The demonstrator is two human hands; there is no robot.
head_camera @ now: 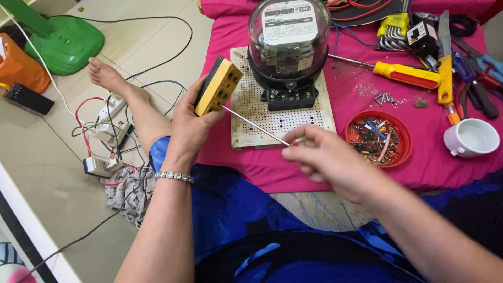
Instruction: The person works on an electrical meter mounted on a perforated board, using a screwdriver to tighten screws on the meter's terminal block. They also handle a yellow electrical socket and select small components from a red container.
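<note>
My left hand point(189, 126) grips a yellow and black box-shaped device point(218, 87), held upright in front of a pink-covered surface. My right hand point(324, 160) pinches the near end of a thin metal rod point(255, 126). The rod's far tip touches the lower face of the yellow device. Behind them a glass-domed electric meter point(288, 44) stands on a white perforated board point(309, 118).
A red dish of small wire bits and screws point(378, 139), a white cup point(471, 138), a yellow-handled screwdriver point(406, 74), pliers and hex keys lie on the pink cloth point(361, 167). On the floor at left are power strips point(107, 123), cables and a green fan base point(65, 42).
</note>
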